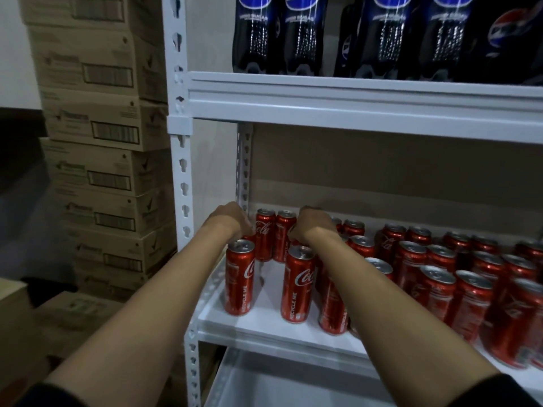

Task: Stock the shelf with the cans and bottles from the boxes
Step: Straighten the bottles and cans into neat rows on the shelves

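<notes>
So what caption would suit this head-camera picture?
Both hands reach among red cola cans on a white shelf.

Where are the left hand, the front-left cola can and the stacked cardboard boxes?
left hand (232, 220): head view, back of the hand.
front-left cola can (239, 279): head view, red side wall.
stacked cardboard boxes (100, 124): head view, front face of one box.

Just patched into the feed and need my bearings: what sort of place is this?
Likely a shop stockroom or storage room. A white metal shelving unit holds rows of red cola cans, dark soda bottles stand on the shelf above, and sealed cardboard cartons are stacked beside it.
</notes>
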